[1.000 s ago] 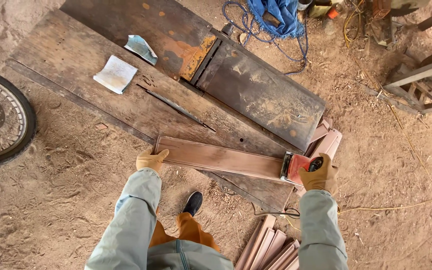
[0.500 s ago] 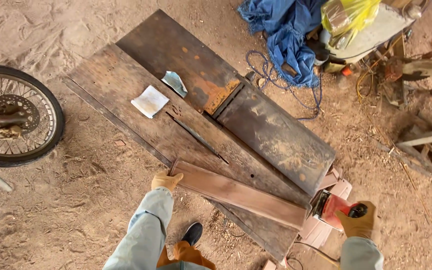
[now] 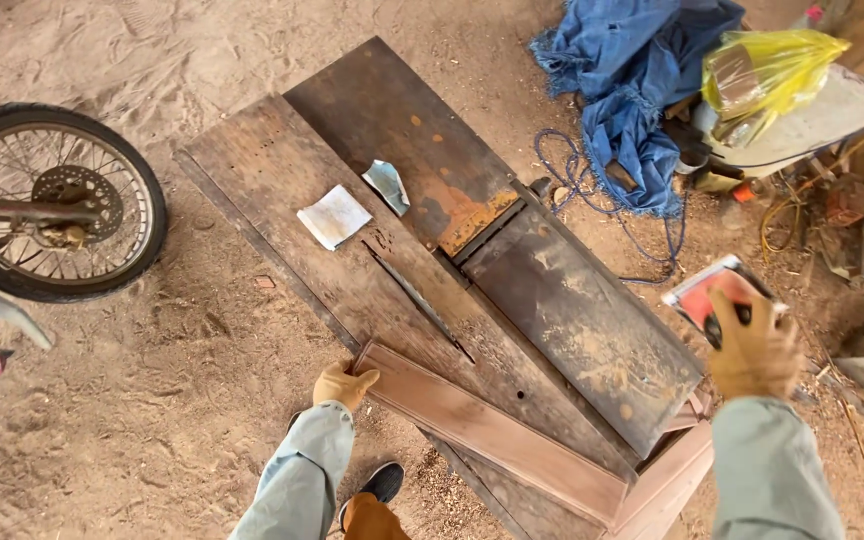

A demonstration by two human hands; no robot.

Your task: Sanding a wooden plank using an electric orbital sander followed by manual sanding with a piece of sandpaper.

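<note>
A long reddish-brown plank (image 3: pixel 492 430) lies along the near edge of a dark wooden worktable (image 3: pixel 282 180). My left hand (image 3: pixel 342 384), in a tan glove, grips the plank's left end. My right hand (image 3: pixel 754 352), also gloved, holds a red electric sander (image 3: pixel 717 287) lifted in the air to the right of the table, its flat base tilted upward, well clear of the plank.
Two sandpaper sheets (image 3: pixel 335 215) lie on the table. A rusty metal plate (image 3: pixel 582 320) covers its right part. A motorcycle wheel (image 3: pixel 57 215) stands left. Blue cloth (image 3: pixel 632 75), rope, a yellow bag (image 3: pixel 762 65) and clutter sit at the back right. More planks (image 3: pixel 672 475) lie below the table's right end.
My right hand has lifted the sander off the plank's right end and raised it up to the right. My left hand stays on the plank's left end.
</note>
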